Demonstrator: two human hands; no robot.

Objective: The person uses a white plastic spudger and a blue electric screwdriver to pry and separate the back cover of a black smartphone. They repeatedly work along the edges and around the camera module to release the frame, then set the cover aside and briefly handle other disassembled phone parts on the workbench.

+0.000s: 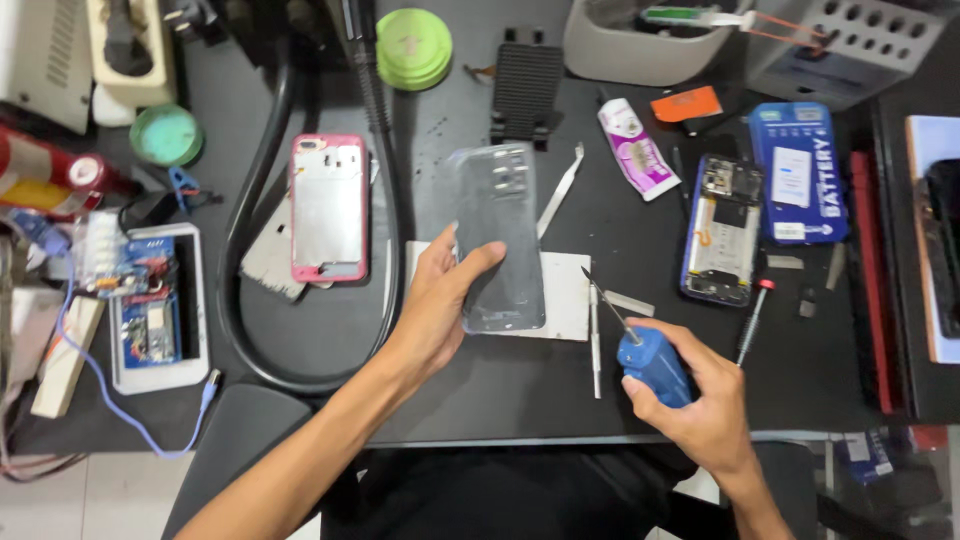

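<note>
My left hand (440,300) grips a dark phone back cover (497,235) by its left edge and holds it slightly above a white pad (565,295) at the table's middle. A screwdriver with a blue handle (650,365) sits in my right hand (700,400), at the right of the cover; its thin metal tip points up and left toward the cover's lower right corner. An opened blue phone (722,230) with its insides showing lies to the right. A second screwdriver (752,320) with a red collar rests beside it.
A pink phone frame (328,208) lies at the left, ringed by a thick black hose (240,300). A blue battery box (798,172), a glue tube (637,148), tweezers (594,340), a metal pry tool (560,190), green lids (414,45) and a circuit board device (150,300) are also on the dark mat.
</note>
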